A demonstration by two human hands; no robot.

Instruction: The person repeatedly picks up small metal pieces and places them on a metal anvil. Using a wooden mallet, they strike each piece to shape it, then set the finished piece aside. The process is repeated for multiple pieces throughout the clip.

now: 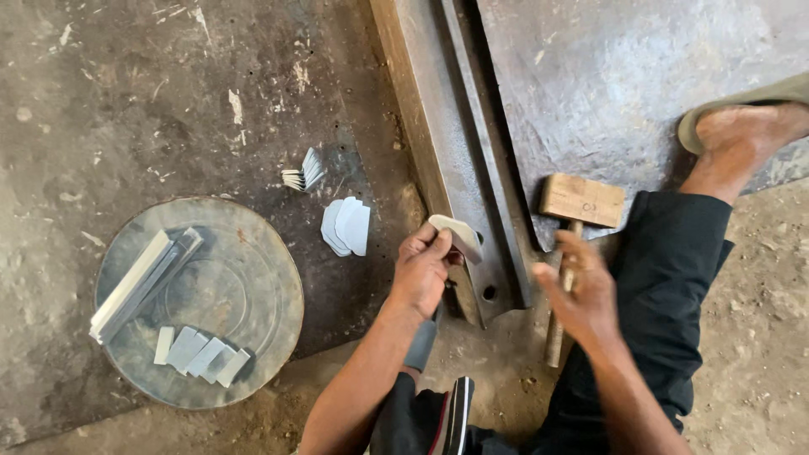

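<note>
My left hand (421, 270) pinches a small, bent piece of pale sheet metal (458, 233) and holds it against the near end of a long steel angle bar (459, 143). My right hand (577, 291) hovers with its fingers spread just over the handle of a wooden mallet (580, 202), which lies on the ground beside the bar. The mallet's block head points away from me; I cannot tell whether the fingers touch the handle.
A round metal lid (253, 337) at the left carries long metal strips (139, 282) and several small cut pieces (202, 354). More shaped blanks (345, 226) and a fanned stack (305, 173) lie on the dark plate. My sandalled foot (742, 131) rests on a metal sheet at the right.
</note>
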